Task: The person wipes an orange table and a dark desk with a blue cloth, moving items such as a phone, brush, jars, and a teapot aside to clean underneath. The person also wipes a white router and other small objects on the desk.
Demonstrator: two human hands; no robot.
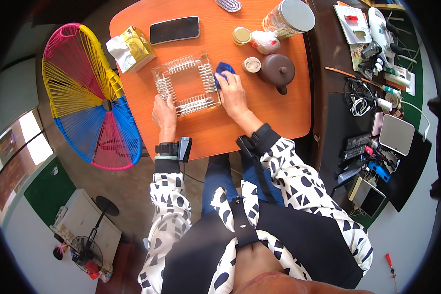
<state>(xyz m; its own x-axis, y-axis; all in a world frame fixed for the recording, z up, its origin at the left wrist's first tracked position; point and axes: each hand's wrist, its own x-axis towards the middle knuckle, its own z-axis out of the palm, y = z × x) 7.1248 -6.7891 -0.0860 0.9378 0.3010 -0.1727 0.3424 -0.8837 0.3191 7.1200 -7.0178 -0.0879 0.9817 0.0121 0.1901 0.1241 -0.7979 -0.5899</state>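
Note:
A square frame of clear ribbed plastic or glass (208,78) lies on the orange wooden table (213,126), with the tabletop visible through its middle. My left hand (164,114) grips its near left corner, the thumb resting on top. A dark blue cloth (224,68) is held in my right hand (233,92) against the frame's right side; part of the cloth is hidden under the fingers. Left of the frame's far corner stands a yellow tissue box (141,46), a white tissue sticking out. Beyond the frame lies a smartphone (174,30) with a dark screen.
Right of my right hand stand a brown clay teapot (275,71), a small lidded cup (251,65), a gold-lidded jar (241,35), a tied plastic bag (265,41) and a large lidded jar (294,18). A multicoloured corded chair (106,104) stands left of the table.

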